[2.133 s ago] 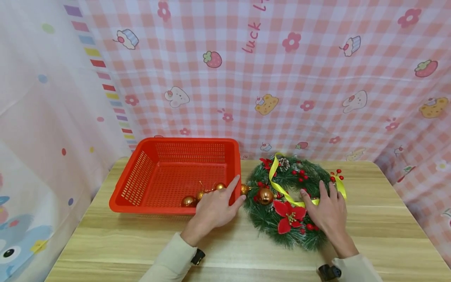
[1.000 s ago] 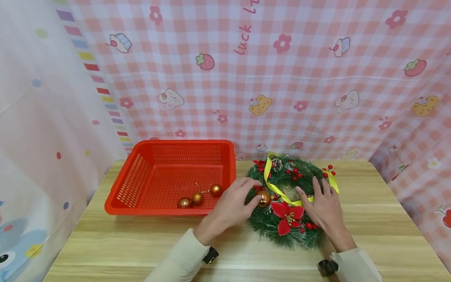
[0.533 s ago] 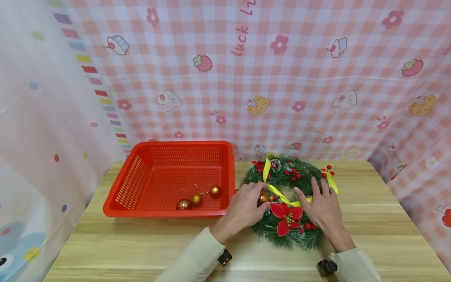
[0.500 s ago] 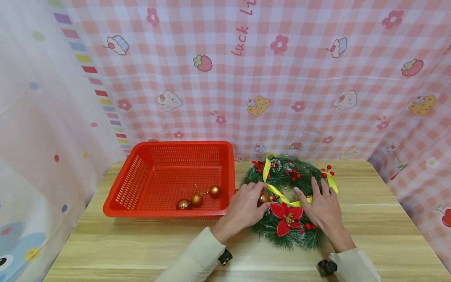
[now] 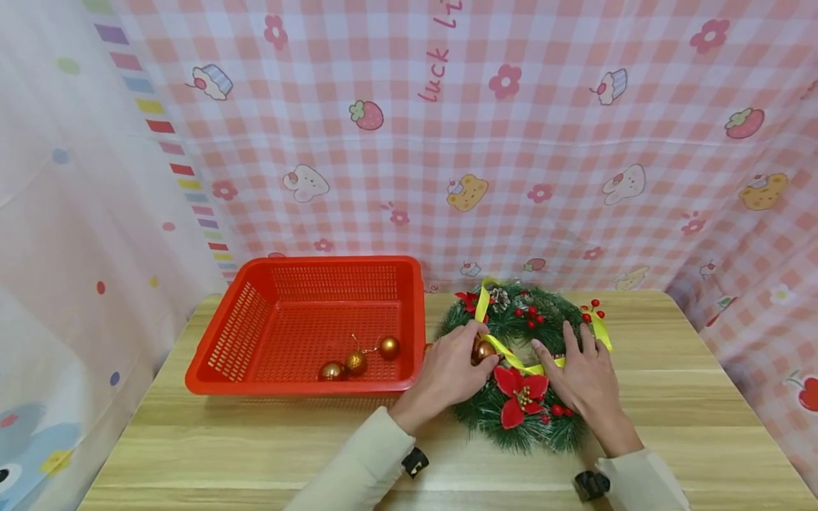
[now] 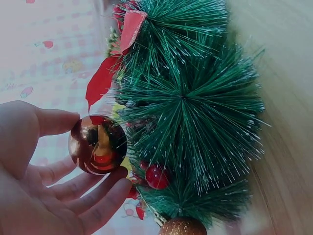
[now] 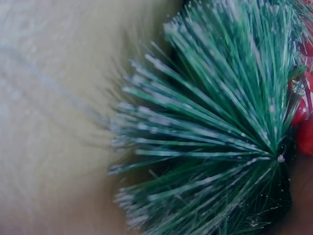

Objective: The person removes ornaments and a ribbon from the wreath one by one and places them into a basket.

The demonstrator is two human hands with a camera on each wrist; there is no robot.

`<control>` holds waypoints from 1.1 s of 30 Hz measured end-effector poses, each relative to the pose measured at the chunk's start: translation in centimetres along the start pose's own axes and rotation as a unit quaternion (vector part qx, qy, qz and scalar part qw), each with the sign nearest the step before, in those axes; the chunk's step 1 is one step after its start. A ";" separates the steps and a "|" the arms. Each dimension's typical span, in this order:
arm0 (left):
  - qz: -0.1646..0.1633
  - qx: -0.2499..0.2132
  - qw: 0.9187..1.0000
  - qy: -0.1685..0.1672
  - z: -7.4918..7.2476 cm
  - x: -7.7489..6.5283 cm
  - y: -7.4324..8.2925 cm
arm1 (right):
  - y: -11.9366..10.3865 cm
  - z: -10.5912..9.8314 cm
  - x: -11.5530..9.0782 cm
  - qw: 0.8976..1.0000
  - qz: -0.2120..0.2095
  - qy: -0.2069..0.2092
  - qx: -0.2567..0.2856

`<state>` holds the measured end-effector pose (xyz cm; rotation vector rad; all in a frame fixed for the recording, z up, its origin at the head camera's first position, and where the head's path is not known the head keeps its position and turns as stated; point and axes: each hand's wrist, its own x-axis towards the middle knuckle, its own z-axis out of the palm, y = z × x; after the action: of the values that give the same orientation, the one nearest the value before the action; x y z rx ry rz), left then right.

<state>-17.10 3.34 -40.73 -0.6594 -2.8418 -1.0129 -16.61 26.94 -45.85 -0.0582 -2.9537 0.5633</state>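
Note:
A green Christmas wreath lies on the table with a red poinsettia, red berries and a yellow ribbon on it. At its left side my left hand pinches a shiny gold ball ornament. The left wrist view shows that ball between thumb and fingers, beside the green needles. A glittery gold ball hangs at that view's bottom edge. My right hand rests on the wreath's right side, fingers extended. Only needles and berries fill most of the right wrist view.
A red plastic basket stands left of the wreath, with three gold balls inside near its front right. The wooden table reaches back to a pink checked cloth. White printed cloth hangs at the left.
My left hand has moved right, from over the basket's right rim to the wreath, and now holds the shiny ball, which has shifted slightly right. The right hand has stayed on the wreath.

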 end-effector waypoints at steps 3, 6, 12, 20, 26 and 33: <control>-0.005 -0.012 1.000 -0.008 0.1 0.3 0.3 | 0.0 0.0 0.0 1.000 0.000 0.001 0.002; -0.008 -0.018 1.000 -0.016 0.2 0.6 0.5 | 0.1 0.0 0.0 1.000 0.000 0.002 0.001; -0.018 -0.015 0.999 -0.027 0.3 1.8 1.2 | 0.1 0.0 -0.1 1.000 -0.001 0.001 -0.003; -0.025 -0.036 0.998 -0.043 0.6 2.8 1.3 | 0.0 0.0 -0.1 1.000 -0.004 0.007 -0.004; -0.030 -0.084 0.995 -0.040 1.2 3.4 1.0 | 0.0 0.0 -0.1 1.000 -0.003 0.005 -0.007; -0.039 -0.119 0.991 -0.051 1.6 3.8 0.8 | 0.1 0.1 0.0 1.000 0.002 -0.002 -0.007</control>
<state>-20.10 6.26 -40.78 -0.6385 -2.8794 -1.3867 -16.57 26.96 -45.93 -0.0647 -2.9632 0.5440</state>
